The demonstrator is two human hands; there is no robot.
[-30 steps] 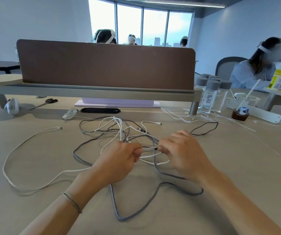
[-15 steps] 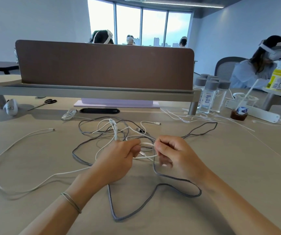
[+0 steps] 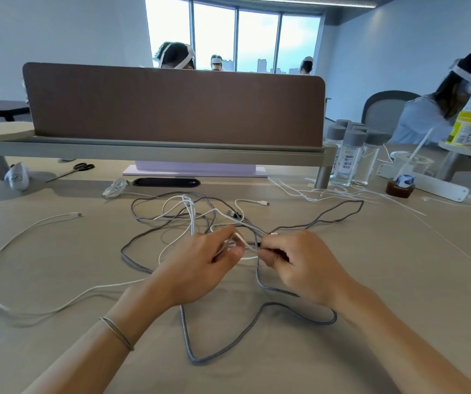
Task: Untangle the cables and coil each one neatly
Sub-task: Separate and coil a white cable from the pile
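Lying knotted on the table [image 3: 370, 280] in front of the brown divider [image 3: 171, 106], the white cable [image 3: 58, 294] and grey braided cable [image 3: 228, 345] are pinched at their tangle by left hand [image 3: 197, 268] and right hand [image 3: 302, 265], scissors [image 3: 81, 167] well apart leftward.

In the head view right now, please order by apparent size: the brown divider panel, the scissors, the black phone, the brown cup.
1. brown divider panel, by far the largest.
2. black phone.
3. scissors, slightly shorter and much thinner than the phone.
4. brown cup, smallest; it stands farther off, so its rank is unsure.
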